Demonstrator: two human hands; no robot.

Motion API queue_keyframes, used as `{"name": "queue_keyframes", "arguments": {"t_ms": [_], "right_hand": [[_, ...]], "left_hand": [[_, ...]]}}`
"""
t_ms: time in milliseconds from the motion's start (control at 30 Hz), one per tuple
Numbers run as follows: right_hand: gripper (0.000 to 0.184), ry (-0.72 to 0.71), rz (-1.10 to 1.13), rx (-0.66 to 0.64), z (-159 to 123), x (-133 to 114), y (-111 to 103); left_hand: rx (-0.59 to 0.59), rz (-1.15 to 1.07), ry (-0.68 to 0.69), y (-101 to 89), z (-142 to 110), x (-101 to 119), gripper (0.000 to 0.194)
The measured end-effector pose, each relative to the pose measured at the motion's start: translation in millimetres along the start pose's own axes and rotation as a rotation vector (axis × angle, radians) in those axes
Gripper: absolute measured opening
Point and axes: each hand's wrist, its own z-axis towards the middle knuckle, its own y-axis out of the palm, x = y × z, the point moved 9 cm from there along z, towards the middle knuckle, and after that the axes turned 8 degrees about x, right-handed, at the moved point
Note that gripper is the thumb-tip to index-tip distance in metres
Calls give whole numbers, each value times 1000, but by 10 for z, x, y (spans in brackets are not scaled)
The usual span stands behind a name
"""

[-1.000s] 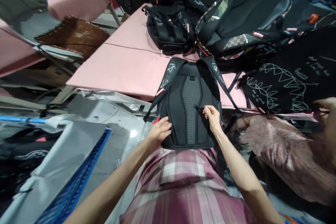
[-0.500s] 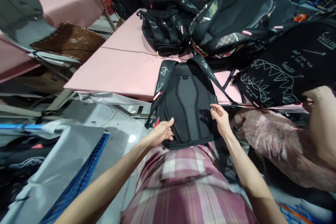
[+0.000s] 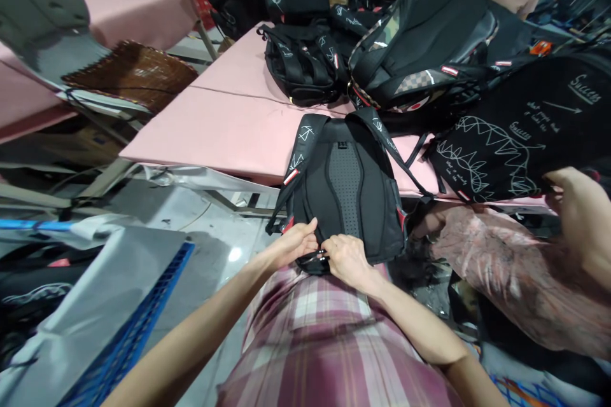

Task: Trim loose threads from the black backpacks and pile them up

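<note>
A black backpack (image 3: 380,197) lies back panel up, its top on the pink table and its bottom at my lap. White drawings mark its shoulder straps. My left hand (image 3: 294,245) rests against its lower left edge, thumb apart and fingers loosely bent. Close beside it, at the bottom edge, my right hand (image 3: 348,259) is closed, knuckles up. A small dark tool with a shiny metal part (image 3: 321,255) sticks out of its fingers toward my left hand; its exact kind is too small to make out.
Several black bags, one a large backpack (image 3: 434,25), crowd the far side of the pink table (image 3: 214,121). At right another person's hand (image 3: 573,194) touches a black bag with white writing (image 3: 506,133). A grey chair (image 3: 41,6) stands left, above a blue crate (image 3: 143,311).
My right hand has moved left and down, from the backpack's right side to its lower left edge. The left hand stays nearly in place. The other person's hand has shifted slightly.
</note>
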Motion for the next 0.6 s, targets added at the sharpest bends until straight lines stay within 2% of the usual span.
{"name": "queue_keyframes", "arguments": {"t_ms": [67, 167, 233, 300, 367, 400, 467, 533, 600], "right_hand": [[17, 81, 352, -55, -65, 123, -15], [33, 279, 764, -68, -201, 443, -82], [33, 384, 834, -17, -282, 653, -132], [24, 446, 827, 54, -331, 790, -176], [24, 501, 818, 135, -365, 867, -218], [26, 527, 836, 164, -387, 886, -234], [33, 576, 887, 210, -468, 925, -271], [39, 625, 914, 236, -626, 985, -299], [39, 657, 883, 235, -844, 1052, -285]], "left_hand": [[30, 50, 52, -87, -53, -1, 37], [209, 254, 280, -317, -197, 70, 36], [340, 497, 506, -375, -354, 159, 32], [398, 773, 726, -261, -507, 216, 26], [397, 969, 867, -89, -593, 223, 20], [392, 1014, 882, -35, -597, 218, 18], [411, 970, 779, -58, -534, 209, 16], [433, 718, 554, -209, -423, 165, 15], [406, 386, 323, -307, -317, 74, 17]]}}
